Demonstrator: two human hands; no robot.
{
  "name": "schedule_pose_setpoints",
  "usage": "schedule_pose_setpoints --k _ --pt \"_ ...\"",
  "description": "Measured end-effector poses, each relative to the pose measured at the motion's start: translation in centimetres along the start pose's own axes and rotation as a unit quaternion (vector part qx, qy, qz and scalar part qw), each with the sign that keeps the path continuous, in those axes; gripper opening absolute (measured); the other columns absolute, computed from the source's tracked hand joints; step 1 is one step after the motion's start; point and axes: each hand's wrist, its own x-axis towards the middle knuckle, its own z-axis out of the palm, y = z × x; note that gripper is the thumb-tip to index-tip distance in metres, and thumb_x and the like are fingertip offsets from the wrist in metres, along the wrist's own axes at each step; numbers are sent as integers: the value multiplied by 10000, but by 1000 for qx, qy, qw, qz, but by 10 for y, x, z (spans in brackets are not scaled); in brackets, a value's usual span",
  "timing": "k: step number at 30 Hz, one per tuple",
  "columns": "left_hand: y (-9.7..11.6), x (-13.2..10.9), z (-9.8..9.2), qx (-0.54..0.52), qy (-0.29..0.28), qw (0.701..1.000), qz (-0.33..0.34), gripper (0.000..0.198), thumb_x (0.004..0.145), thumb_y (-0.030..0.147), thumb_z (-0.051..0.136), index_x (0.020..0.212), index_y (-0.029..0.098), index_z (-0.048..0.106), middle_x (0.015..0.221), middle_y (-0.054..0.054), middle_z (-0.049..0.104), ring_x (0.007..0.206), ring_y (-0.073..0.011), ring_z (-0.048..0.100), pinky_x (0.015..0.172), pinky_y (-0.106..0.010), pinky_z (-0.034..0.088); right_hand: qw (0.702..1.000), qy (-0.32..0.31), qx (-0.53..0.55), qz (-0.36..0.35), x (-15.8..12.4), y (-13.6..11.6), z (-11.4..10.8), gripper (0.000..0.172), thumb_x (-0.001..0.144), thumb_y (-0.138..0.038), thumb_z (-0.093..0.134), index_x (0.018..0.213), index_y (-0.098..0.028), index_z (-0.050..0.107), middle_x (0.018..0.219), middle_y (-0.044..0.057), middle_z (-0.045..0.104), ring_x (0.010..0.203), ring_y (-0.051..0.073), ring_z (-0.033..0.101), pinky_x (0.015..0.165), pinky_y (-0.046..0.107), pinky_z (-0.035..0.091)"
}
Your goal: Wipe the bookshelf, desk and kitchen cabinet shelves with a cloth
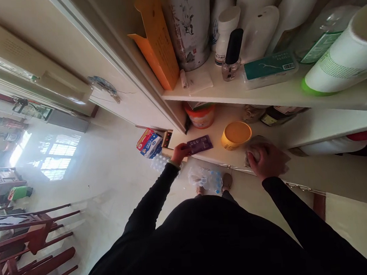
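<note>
My left hand (178, 153) grips the near end of a flat purple box (199, 144) that lies on the lower shelf (310, 125). My right hand (265, 159) is closed over a clear plastic bag with something pale and round inside (255, 153), at the shelf's front edge. Between the two hands stands a yellow cup (235, 135). An orange-lidded tub (201, 115) sits behind the purple box. Both sleeves are black.
The upper shelf (261, 94) holds an orange folder (157, 39), a patterned white canister (189, 25), a small black-capped bottle (232, 55), a teal floss box (269, 68) and a lying white-and-green roll (340, 57). Cartons (149, 143) and bottled water (206, 179) lie on the floor. Red chairs (28, 242) stand left.
</note>
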Motion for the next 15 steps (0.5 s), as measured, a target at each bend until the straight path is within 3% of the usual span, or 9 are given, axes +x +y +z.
schedule_pose_setpoints --k 3,7,12,15 --pt "3 -11 -10 18 83 994 73 282 742 219 866 779 196 588 701 53 654 624 -117 672 658 -264 617 1000 -4 3 2 -1 1 0 328 993 -445 603 1187 -201 704 1194 208 712 1096 352 647 965 479 510" --pt "5 -17 -14 69 209 954 205 209 818 200 781 863 219 577 792 33 674 712 -138 712 665 -239 583 1000 -4 10 3 -3 6 5 336 968 -444 633 1194 -206 707 1203 191 706 1092 359 642 950 488 517" --pt "15 4 15 60 249 943 214 205 862 141 727 904 231 548 894 9 636 822 -150 704 768 -262 603 1000 0 5 4 -5 9 7 336 989 -462 627 1191 -209 713 1246 219 704 1129 389 641 956 506 516" --pt "25 19 38 62 267 937 215 255 848 64 700 879 242 520 929 -5 611 953 -176 670 909 -299 595 1000 -15 12 6 -4 6 3 335 1008 -457 606 1206 -208 711 1242 248 709 1151 413 635 973 526 503"
